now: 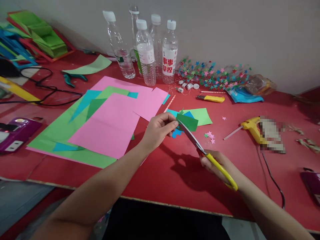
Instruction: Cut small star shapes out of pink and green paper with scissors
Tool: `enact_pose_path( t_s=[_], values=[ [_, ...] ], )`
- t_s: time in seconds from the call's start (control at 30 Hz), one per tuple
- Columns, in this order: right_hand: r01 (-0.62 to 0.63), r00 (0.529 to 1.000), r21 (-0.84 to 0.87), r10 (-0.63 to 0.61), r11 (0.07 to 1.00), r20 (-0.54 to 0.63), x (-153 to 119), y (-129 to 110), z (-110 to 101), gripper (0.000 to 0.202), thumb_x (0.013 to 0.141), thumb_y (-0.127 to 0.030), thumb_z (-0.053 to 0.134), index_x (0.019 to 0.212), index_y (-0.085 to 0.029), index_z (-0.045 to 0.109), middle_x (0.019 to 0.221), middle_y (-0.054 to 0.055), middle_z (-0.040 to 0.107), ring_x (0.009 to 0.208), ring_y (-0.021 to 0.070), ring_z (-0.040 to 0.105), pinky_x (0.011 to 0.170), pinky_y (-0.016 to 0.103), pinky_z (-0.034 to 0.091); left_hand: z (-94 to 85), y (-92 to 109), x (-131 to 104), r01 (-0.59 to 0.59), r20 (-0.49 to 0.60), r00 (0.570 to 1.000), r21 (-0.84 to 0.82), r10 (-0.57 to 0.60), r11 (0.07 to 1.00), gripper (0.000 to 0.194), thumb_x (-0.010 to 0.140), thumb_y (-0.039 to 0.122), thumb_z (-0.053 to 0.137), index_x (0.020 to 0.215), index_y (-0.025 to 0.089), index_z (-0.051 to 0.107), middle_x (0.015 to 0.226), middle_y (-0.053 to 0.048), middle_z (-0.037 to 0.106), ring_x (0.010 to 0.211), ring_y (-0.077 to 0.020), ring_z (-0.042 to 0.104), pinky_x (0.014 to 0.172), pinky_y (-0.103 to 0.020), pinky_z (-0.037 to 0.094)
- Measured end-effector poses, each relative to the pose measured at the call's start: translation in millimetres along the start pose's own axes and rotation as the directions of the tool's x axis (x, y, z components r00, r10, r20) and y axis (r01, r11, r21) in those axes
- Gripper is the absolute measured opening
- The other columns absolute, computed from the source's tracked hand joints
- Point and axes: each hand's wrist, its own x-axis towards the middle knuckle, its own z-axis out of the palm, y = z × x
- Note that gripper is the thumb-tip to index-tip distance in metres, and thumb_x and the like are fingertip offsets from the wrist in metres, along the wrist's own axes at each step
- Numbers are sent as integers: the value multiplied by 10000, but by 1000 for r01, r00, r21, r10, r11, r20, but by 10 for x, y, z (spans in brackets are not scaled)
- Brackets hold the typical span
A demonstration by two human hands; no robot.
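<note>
Between the thumb and fingers of my left hand (160,128) is a small dark green paper piece (188,122), held above the table. My right hand (217,163) grips a pair of scissors (193,138) with yellow handles. The blade tips reach the green paper right beside my left fingertips. Below lie blue paper scraps (177,133) and a light green paper piece (203,116). Several small pink and green paper stars (211,136) rest on the table just right of the blades.
Pink paper sheets (107,125) and green ones spread at left. Several plastic bottles (170,53) stand by the wall, beside a heap of colourful stars (212,75). A yellow utility knife (213,99) lies behind my hands; a yellow glue gun (252,128) with a cord is at right.
</note>
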Motion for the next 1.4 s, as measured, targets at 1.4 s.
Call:
enact_pose_path(
  t_s=[1.4],
  values=[
    [-83, 996, 218, 85, 972, -1, 15, 6, 198, 577, 834, -746, 409, 722, -184, 471, 474, -82, 353, 344, 48, 302, 343, 188, 254, 133, -181, -72, 24, -47, 998, -82, -28, 996, 194, 827, 242, 589, 657, 172, 524, 598, 44, 532, 513, -55, 509, 537, -205, 418]
  ],
)
